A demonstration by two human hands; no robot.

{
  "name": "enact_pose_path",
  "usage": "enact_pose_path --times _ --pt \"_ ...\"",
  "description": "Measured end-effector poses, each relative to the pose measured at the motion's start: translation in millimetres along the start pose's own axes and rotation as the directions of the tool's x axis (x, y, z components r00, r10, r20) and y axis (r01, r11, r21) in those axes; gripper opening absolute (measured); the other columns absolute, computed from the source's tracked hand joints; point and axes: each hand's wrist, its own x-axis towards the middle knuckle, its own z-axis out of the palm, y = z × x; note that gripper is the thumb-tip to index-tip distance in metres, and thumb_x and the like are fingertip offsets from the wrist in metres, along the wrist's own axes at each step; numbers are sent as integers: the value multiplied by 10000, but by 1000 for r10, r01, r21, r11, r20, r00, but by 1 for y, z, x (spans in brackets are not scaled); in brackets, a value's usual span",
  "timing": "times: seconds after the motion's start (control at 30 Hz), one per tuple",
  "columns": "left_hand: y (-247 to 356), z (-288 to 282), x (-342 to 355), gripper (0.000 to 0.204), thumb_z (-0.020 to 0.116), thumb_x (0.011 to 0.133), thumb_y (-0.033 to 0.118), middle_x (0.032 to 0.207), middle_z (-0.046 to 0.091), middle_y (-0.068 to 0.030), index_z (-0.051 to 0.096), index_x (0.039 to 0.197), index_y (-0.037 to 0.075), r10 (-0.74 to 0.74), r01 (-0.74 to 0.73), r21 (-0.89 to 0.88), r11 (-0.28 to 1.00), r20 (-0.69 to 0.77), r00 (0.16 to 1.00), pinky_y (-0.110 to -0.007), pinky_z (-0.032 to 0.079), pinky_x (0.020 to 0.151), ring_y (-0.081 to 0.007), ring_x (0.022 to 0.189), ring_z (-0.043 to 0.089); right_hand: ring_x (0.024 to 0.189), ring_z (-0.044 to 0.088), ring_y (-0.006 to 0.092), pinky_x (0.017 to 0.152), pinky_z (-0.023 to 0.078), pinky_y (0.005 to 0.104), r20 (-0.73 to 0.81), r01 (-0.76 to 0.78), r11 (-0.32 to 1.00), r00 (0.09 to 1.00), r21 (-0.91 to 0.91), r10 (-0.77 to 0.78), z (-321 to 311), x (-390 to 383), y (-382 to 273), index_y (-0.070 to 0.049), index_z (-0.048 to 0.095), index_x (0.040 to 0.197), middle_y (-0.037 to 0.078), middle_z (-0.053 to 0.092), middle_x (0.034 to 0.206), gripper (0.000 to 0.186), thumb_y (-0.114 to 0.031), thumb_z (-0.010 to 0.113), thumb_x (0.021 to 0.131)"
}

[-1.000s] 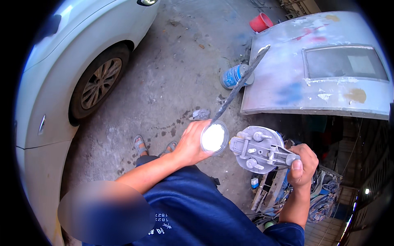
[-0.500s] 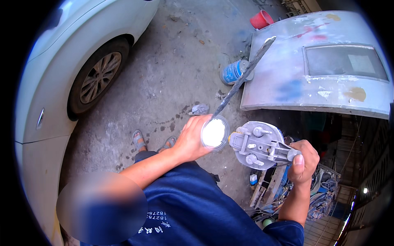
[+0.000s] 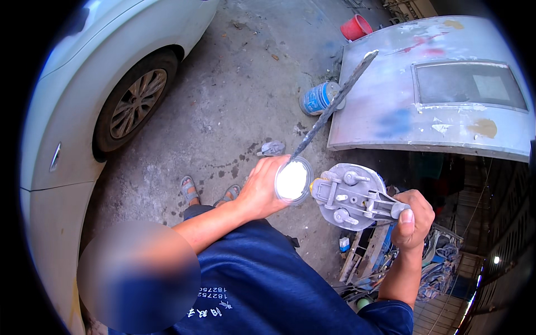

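Note:
My left hand (image 3: 262, 187) is wrapped round a clear cup (image 3: 309, 187) with white liquid (image 3: 291, 181) in it. From the cup's far rim a long grey-coated stick (image 3: 335, 106) slants up to the right; its lower end is hidden at the cup. My right hand (image 3: 412, 220) grips the handle of a grey paint-mixing lid (image 3: 349, 198) with wing-shaped clamps, its thumb on the handle's end. The lid is held just right of the cup, its yellowish spout end close to the rim. I cannot tell whether they touch.
A white car (image 3: 61, 117) stands at left. At far right is a large paint-marked panel (image 3: 379, 100) with a window, beside a blue-and-white bucket (image 3: 318, 99) and a red bucket (image 3: 355, 27). A cluttered cart (image 3: 365, 254) stands below the lid. A grey cloth-like thing (image 3: 272, 148) lies on the floor.

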Motion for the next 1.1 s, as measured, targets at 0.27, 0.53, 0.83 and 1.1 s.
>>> enact_pose_path --times 0.27,0.53,0.83,1.1 --pt "2 1 -2 737 848 662 201 1196 549 -196 483 1264 -20 -13 13 -8 1000 -2 1000 -450 436 967 -392 1121 516 557 563 286 511 433 360 4 0 1000 1000 -2 0 0 -2 -1 28 627 745 144 570 665 473 -384 459 904" --pt "-2 2 -8 851 839 660 216 1313 497 -198 410 1366 11 -62 64 -23 998 81 995 -475 401 1023 -390 1239 468 558 560 288 518 434 366 -7 36 999 999 -15 -36 1 -6 -2 15 629 754 135 569 665 485 -437 511 887" --pt "6 8 -1 846 835 653 195 1309 500 -194 410 1363 18 -44 44 -5 999 58 997 -472 403 1019 -387 1234 474 554 532 287 529 423 375 35 147 981 989 -126 -144 -7 -2 9 -8 618 748 115 538 648 648 -644 549 851" --pt "6 6 -2 861 834 642 180 1311 498 -192 400 1368 19 -40 40 1 999 65 997 -472 403 1020 -387 1236 472 552 534 282 527 425 369 30 150 982 989 -111 -147 -7 1 6 0 625 754 113 537 646 584 -567 541 864"
